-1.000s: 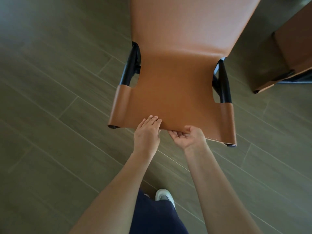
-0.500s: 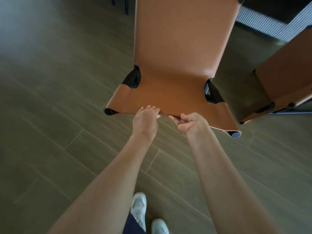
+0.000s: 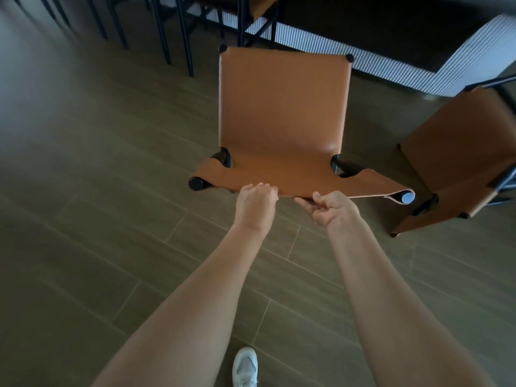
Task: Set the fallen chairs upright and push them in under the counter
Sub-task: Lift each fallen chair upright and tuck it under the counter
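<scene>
- the chair's (image 3: 282,115) legs are hidden under its tan leather; the second chair (image 3: 460,160) is cut off at the right edge.
- left hand (image 3: 255,203) curls over the chair's near edge; right hand (image 3: 332,209) seems to clasp it from beneath, thumb on top.
- the chair now sits nearer the ribbed counter (image 3: 396,69) than before, far corners showing.

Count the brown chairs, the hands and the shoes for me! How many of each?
Brown chairs: 3, the held chair, the right chair, the far chair, partly cut off.
Hands: 2, left hand, right hand.
Shoes: 1, white shoe.
Total: 6.
Not counted: black legs top left, seats unseen.
</scene>
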Available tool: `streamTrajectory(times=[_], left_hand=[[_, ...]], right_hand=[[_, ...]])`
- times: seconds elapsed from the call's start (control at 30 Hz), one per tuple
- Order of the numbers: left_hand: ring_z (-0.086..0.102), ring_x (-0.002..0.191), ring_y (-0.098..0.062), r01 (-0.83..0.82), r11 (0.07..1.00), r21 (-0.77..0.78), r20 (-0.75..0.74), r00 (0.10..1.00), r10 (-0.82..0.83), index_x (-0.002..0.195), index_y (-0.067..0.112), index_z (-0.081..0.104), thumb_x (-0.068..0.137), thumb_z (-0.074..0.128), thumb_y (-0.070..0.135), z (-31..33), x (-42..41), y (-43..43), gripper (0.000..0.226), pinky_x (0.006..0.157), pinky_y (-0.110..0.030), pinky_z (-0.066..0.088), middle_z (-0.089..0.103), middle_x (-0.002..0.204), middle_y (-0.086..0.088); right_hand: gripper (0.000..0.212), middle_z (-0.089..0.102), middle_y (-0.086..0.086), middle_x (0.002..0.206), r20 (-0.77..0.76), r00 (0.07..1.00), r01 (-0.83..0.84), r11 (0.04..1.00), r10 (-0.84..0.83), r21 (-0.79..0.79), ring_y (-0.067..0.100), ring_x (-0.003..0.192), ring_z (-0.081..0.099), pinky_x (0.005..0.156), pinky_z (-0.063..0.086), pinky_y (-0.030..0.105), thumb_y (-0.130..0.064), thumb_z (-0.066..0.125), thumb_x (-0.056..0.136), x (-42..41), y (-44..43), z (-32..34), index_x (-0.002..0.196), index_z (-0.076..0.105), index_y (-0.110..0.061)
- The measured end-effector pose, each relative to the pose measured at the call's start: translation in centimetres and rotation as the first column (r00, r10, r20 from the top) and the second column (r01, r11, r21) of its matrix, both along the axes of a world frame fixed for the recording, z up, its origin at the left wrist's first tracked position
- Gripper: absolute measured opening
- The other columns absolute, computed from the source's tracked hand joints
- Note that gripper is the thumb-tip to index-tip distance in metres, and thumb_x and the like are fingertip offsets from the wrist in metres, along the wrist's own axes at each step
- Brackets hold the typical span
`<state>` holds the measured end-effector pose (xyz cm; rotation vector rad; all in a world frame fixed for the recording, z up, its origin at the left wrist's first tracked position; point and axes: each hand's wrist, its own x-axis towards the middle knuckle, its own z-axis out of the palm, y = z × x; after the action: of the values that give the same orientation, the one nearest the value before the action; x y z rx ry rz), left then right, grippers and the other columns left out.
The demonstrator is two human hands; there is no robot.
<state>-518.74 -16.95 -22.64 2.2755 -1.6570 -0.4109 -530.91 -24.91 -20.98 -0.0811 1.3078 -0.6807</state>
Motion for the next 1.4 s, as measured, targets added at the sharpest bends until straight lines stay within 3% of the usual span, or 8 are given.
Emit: streamTrajectory(times=[0.13,0.3,0.6,0.73,0.87,1.0,1.27,1.4], left_hand=[[0.060,0.099,-0.021,0.020,1.000,0.015,0.069,0.997,-0.021,0.117,0.008,0.065,0.092,0.047,-0.005,1.4,1.9,-4.2,0.034,0.104,-0.029,0.031,0.068,0.106,-0.006],[0.060,0.103,-0.020,0.031,0.999,0.036,0.091,0.995,-0.034,0.118,0.007,0.064,0.094,0.046,-0.002,2.9,3.3,-7.7,0.032,0.107,-0.030,0.028,0.069,0.108,-0.006],[0.058,0.115,-0.026,-0.003,0.999,0.035,0.050,0.999,0.001,0.122,0.009,0.064,0.096,0.049,0.003,4.9,6.6,-14.5,0.030,0.107,-0.030,0.029,0.068,0.117,-0.010],[0.059,0.114,-0.024,-0.022,1.000,0.013,0.058,0.998,0.021,0.120,0.009,0.066,0.096,0.052,0.008,5.3,7.8,-17.2,0.028,0.108,-0.029,0.031,0.069,0.116,-0.008],[0.055,0.123,-0.018,-0.025,1.000,0.001,0.033,0.999,0.025,0.126,0.010,0.063,0.097,0.051,0.019,5.8,8.6,-19.2,0.033,0.114,-0.027,0.022,0.064,0.128,-0.007],[0.051,0.128,-0.014,-0.001,1.000,-0.011,-0.001,1.000,0.001,0.129,0.009,0.060,0.098,0.048,0.014,6.0,9.8,-21.1,0.034,0.114,-0.021,0.015,0.060,0.133,-0.007],[0.062,0.106,-0.030,0.042,0.999,0.022,0.003,0.999,-0.042,0.119,0.008,0.067,0.100,0.044,0.015,6.8,12.5,-25.5,0.031,0.104,-0.031,0.036,0.070,0.113,-0.008],[0.058,0.115,-0.026,0.085,0.992,0.091,-0.027,0.996,-0.083,0.127,0.013,0.062,0.100,0.040,0.016,7.1,13.7,-26.9,0.035,0.104,-0.033,0.042,0.068,0.119,-0.004]], right_hand=[[0.023,0.048,0.028,0.131,-0.031,0.999,-0.030,0.999,0.028,-0.038,0.047,0.122,0.051,0.074,0.053,0.052,0.013,0.037,0.097,1.7,-4.0,1.4,0.118,0.041,0.007],[0.038,0.051,0.023,0.110,-0.080,0.996,-0.031,0.998,0.027,-0.056,0.046,0.114,0.055,0.045,0.056,0.047,0.020,0.040,0.092,3.4,-7.7,2.3,0.125,0.046,0.002],[0.033,0.052,0.015,0.095,-0.149,0.988,-0.063,0.992,0.047,-0.108,0.035,0.076,0.059,0.049,0.059,0.041,0.024,0.041,0.087,6.4,-14.4,3.9,0.107,0.051,0.000],[0.026,0.051,0.011,0.089,-0.183,0.980,-0.096,0.990,0.076,-0.102,0.031,0.062,0.061,0.064,0.061,0.040,0.022,0.044,0.087,7.5,-17.2,4.4,0.094,0.051,-0.002],[0.025,0.054,0.010,0.088,-0.236,0.966,-0.133,0.986,0.106,-0.100,0.027,0.038,0.063,0.065,0.062,0.039,0.019,0.045,0.088,8.6,-19.4,4.8,0.101,0.054,-0.001],[0.026,0.054,0.011,0.090,-0.230,0.966,-0.147,0.984,0.121,-0.099,0.031,0.059,0.065,0.053,0.061,0.035,0.020,0.046,0.088,9.5,-21.6,5.4,0.101,0.054,-0.001],[0.027,0.054,0.012,0.091,-0.256,0.957,-0.167,0.980,0.136,-0.105,0.031,0.070,0.059,0.065,0.060,0.038,0.022,0.044,0.088,11.5,-25.7,6.7,0.099,0.051,-0.001],[0.032,0.054,0.014,0.100,-0.267,0.955,-0.160,0.983,0.129,-0.096,0.035,0.080,0.062,0.067,0.061,0.040,0.020,0.044,0.090,12.5,-27.0,7.0,0.110,0.050,-0.004]])
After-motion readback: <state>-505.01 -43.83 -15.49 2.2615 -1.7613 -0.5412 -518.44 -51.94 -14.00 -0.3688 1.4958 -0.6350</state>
